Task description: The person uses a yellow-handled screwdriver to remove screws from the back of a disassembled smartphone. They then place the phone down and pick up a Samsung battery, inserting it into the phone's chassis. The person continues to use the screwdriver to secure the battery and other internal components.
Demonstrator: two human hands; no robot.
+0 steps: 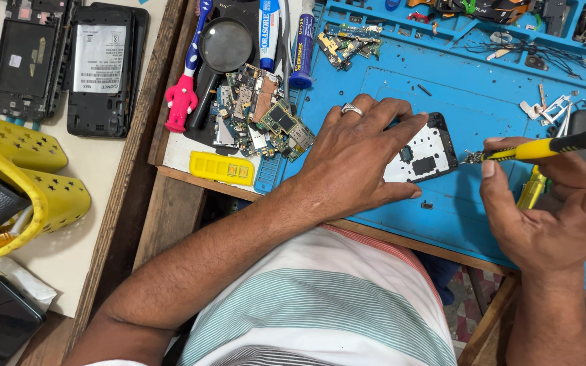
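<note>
My left hand (354, 159), a ring on one finger, lies flat over an opened phone (428, 152) with a black frame and white inner plate, pinning it to the blue work mat (456, 95). A yellow-and-black screwdriver (544, 148) is gripped in my right hand (551, 210), with its metal tip pointing left, close to the phone's right edge. Much of the phone's left part is hidden under my fingers.
A heap of small circuit boards (259, 118) lies left of my hand, with a magnifying glass (222, 51), a pink-handled brush (184, 95), glue tubes (269, 30) and a yellow box (222, 168). Two opened phones (100, 68) and a yellow plastic holder (28, 183) sit far left. Tweezers (551, 108) lie on the mat.
</note>
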